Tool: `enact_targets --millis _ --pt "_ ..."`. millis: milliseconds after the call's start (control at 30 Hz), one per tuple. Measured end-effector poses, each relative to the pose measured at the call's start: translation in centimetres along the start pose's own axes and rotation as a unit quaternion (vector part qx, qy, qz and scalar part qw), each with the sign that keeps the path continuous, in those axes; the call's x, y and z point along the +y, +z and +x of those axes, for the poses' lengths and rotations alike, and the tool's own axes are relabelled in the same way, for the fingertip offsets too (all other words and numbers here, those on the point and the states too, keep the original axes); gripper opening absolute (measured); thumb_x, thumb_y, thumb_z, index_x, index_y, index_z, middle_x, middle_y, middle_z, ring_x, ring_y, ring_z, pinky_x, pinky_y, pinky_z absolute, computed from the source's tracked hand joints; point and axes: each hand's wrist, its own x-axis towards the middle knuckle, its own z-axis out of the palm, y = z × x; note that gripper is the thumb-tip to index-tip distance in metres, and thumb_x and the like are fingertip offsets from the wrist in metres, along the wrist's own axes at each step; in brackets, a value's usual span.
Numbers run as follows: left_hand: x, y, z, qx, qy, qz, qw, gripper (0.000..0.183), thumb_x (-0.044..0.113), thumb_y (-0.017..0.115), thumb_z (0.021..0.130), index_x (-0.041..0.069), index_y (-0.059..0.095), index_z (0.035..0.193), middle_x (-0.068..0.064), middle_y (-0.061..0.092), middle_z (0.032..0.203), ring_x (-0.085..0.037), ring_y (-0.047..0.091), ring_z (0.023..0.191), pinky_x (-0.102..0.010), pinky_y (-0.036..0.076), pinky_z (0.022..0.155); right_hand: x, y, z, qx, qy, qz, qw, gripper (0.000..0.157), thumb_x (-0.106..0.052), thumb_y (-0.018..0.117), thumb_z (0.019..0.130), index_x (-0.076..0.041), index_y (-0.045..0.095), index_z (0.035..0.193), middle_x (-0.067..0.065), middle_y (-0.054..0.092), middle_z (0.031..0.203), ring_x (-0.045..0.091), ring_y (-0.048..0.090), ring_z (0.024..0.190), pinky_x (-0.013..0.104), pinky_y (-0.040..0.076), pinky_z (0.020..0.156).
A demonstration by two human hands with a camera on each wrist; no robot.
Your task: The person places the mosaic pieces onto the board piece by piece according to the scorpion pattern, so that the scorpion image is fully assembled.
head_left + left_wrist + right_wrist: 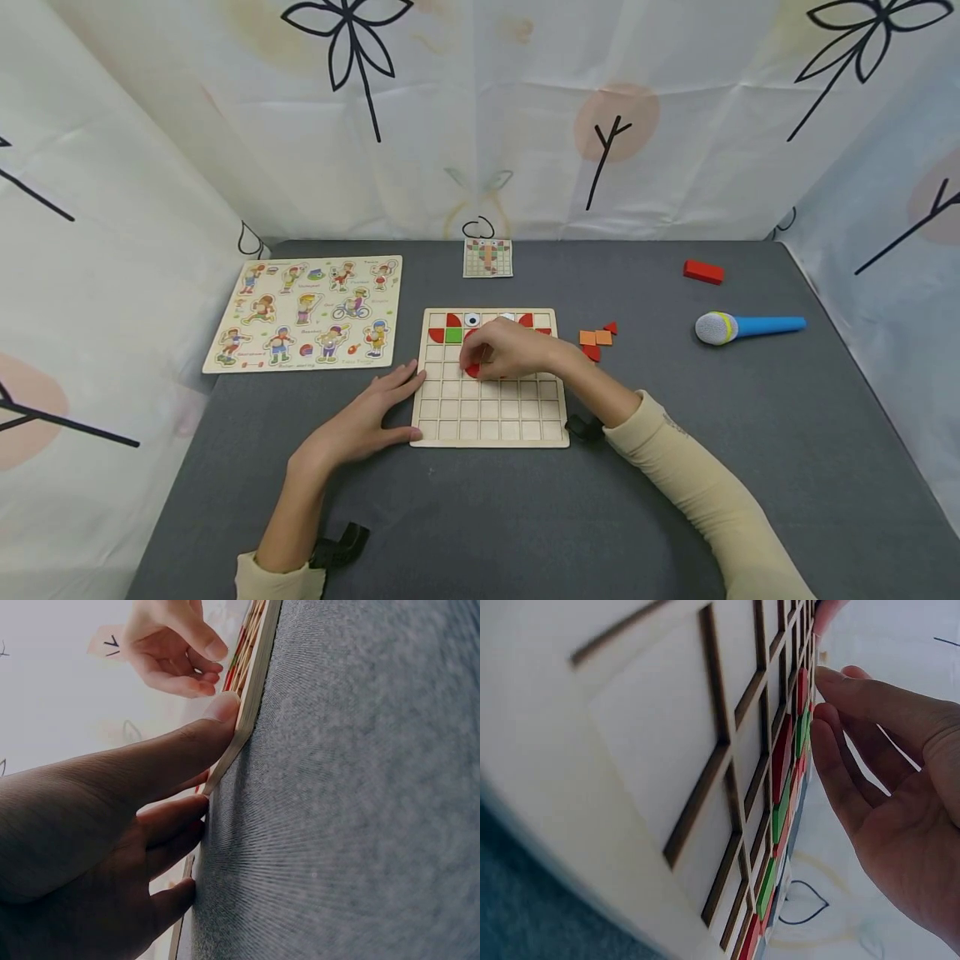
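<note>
Pale rectangular wooden grid board [491,409] on dark grey surface [480,517]; left hand [366,421] at its edge, fingers spread.
We judge it stiff, light: grip edges. Right hand [512,348] above; we can't tell whether fingers pinch anything.

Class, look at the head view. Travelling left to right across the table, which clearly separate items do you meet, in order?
Sports-figure picture board → wooden grid board → two loose orange squares → blue-handled microphone.
</note>
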Motion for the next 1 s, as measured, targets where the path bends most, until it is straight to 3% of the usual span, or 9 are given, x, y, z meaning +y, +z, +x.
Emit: enact_targets --millis 167,367,500,733,867,1000 --pt "0.2 -0.1 0.0 -0.001 -0.005 -0.003 1.0000 0.093 0.050 0.082 0.094 0.015 0.040 0.169 -0.017 0.028 0.180 -0.050 0.027 0.165 -0.078 0.019 0.129 0.6 -0.8 -1.5 0.026 0.004 0.026 0.999 0.020 0.000 0.077 0.095 -0.003 0.080 0.115 0.011 0.080 0.111 0.017 0.073 0.098 0.032 0.064 0.091" --pt "0.8 -0.4 0.0 -0.008 -0.012 -0.002 0.9999 0.094 0.047 0.085 0.093 0.014 0.040 0.169 -0.019 0.028 0.180 -0.052 0.027 0.164 -0.079 0.020 0.128 1.7 -2.0 -4.2 0.066 0.037 0.060 0.995 0.022 -0.003 0.080 0.095 -0.002 0.079 0.117 0.014 0.081 0.113 0.019 0.076 0.098 0.038 0.065 0.093" --pt "0.6 -0.2 0.0 -0.004 -0.010 0.000 0.9999 0.094 0.049 0.083 0.094 0.015 0.039 0.169 -0.018 0.027 0.180 -0.051 0.026 0.165 -0.076 0.019 0.130 2.6 -3.0 -6.4 0.101 0.067 0.050 0.991 0.023 -0.005 0.081 0.096 -0.002 0.079 0.119 0.013 0.081 0.113 0.022 0.075 0.099 0.042 0.065 0.094" --pt "2.0 -0.8 0.2 -0.038 -0.061 0.021 0.9972 0.091 0.029 0.086 0.095 0.006 0.037 0.169 -0.019 0.024 0.181 -0.048 0.022 0.167 -0.072 0.017 0.134 4.9 -4.3 -10.4 0.148 0.124 0.022 0.981 0.023 -0.001 0.078 0.096 -0.002 0.078 0.119 0.015 0.080 0.116 0.026 0.075 0.103 0.049 0.065 0.097" --pt "2.1 -0.8 0.1 -0.031 -0.048 0.024 0.9981 0.091 0.032 0.086 0.095 0.006 0.039 0.168 -0.022 0.026 0.180 -0.051 0.025 0.166 -0.075 0.019 0.132 6.2 -4.9 -12.6 0.162 0.155 0.004 0.975 0.026 0.001 0.078 0.096 -0.001 0.078 0.122 0.017 0.080 0.120 0.029 0.076 0.107 0.050 0.064 0.097" --pt "0.7 -0.3 -0.1 -0.016 -0.023 0.016 0.9995 0.093 0.046 0.083 0.095 0.012 0.039 0.169 -0.018 0.028 0.180 -0.048 0.027 0.166 -0.076 0.022 0.130 7.1 -5.2 -14.3 0.160 0.174 -0.035 0.971 0.028 0.000 0.080 0.095 -0.001 0.078 0.122 0.016 0.080 0.119 0.030 0.073 0.108 0.047 0.063 0.092"
